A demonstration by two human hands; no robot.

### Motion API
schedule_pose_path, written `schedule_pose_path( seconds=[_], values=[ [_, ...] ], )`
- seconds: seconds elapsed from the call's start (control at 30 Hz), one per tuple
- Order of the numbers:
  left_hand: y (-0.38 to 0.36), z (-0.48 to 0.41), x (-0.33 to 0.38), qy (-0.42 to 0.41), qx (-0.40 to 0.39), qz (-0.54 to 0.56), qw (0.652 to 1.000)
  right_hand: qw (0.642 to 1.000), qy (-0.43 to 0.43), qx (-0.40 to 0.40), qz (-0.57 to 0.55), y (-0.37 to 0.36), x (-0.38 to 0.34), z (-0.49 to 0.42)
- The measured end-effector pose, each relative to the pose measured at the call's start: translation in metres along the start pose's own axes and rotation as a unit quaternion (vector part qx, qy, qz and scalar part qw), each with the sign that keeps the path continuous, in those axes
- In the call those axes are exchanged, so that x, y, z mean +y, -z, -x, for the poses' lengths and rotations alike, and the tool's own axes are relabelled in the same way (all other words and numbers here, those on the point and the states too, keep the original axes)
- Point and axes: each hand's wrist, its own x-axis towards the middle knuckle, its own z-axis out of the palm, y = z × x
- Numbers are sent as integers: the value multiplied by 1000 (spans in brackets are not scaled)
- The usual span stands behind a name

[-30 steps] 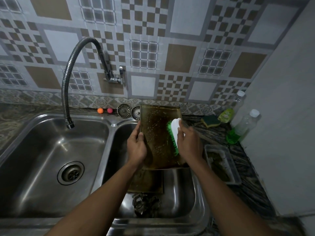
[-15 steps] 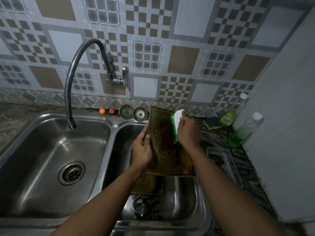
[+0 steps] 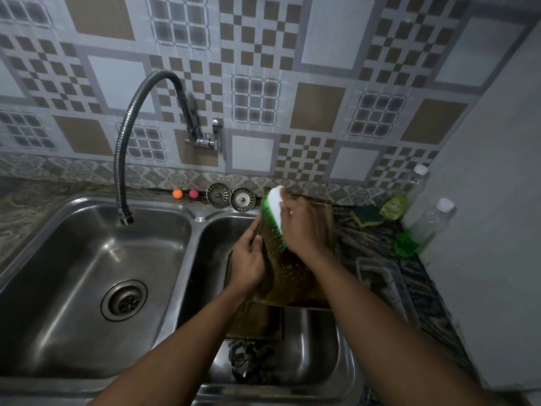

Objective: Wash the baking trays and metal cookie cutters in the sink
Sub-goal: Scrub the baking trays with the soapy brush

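Scrubbing step, it seems: right hand (image 3: 301,230) clasps the brush (image 3: 275,202) against the baking tray (image 3: 295,276), whose edge the left hand (image 3: 248,262) grips; next probably calls for strokes down past that lower grip

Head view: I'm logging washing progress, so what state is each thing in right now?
Baking tray: tilted up over the right basin, spotted with droplets, left hand gripping its left edge.
Brush: gripped by right hand, bristles against the tray's upper left.
Second tray: lying in the basin beneath.
Tap: no water visible.
Left drain: unplugged; strainers on the ledge.
Soap bottle: capped, partly full.
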Motion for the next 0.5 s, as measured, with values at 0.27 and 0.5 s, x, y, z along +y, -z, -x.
schedule_pose_path(
  seconds=[0.27, 0.5],
  values=[
    [14, -4, 7, 3, 27, 16, 999, 999, -34, 10, 2, 14, 36, 3],
    [14, -18, 12, 3, 76, 10, 997, 997, 51, -39, -34, 9, 34, 54]
  ],
)
